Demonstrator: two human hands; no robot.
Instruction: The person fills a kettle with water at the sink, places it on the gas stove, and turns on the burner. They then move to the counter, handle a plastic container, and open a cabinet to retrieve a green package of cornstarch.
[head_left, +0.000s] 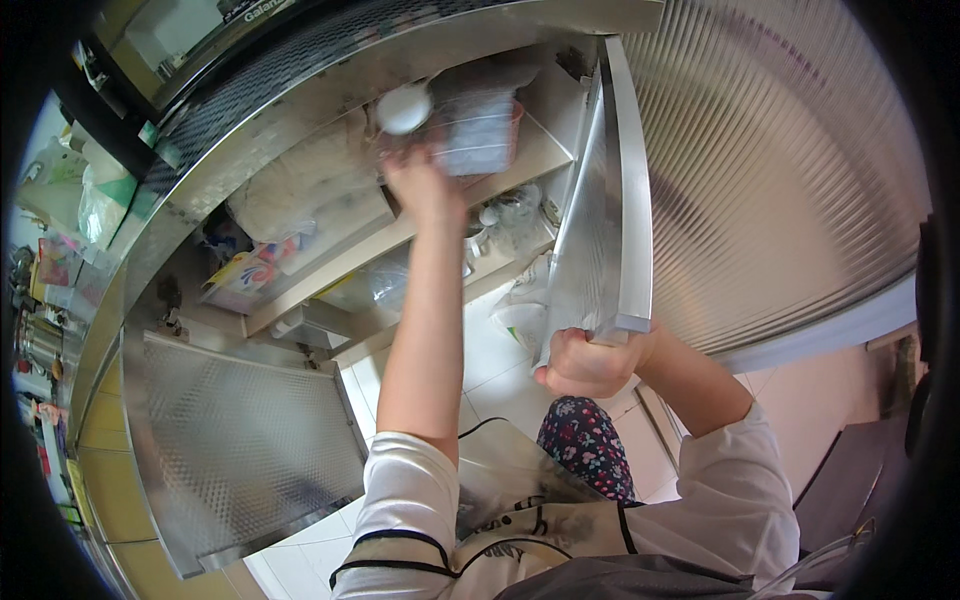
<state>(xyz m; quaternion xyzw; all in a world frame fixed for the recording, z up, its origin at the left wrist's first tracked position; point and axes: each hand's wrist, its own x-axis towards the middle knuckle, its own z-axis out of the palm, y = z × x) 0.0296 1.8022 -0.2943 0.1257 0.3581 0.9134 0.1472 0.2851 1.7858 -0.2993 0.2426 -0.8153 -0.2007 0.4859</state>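
Observation:
My left hand (420, 184), smeared by motion, reaches into the upper shelf of an open cabinet. Just beyond its fingers is a blurred white round object (405, 109); whether the fingers hold it I cannot tell. To the right of that hand, a pale translucent box or packet (478, 142) sits by a reddish container rim (516, 127). My right hand (592, 364) is closed around the lower corner of the metal-framed cabinet door (634, 202), which stands swung out. A beige cloth or bag (304, 187) lies on the shelf to the left.
Another door with textured glass (247, 420) hangs open at left. Clear plastic items (517, 210) and a white cup (476, 244) fill the lower shelf. The metal counter edge (300, 97) curves overhead. A ribbed translucent panel (750, 195) stands right; my patterned knee (585, 450) is below.

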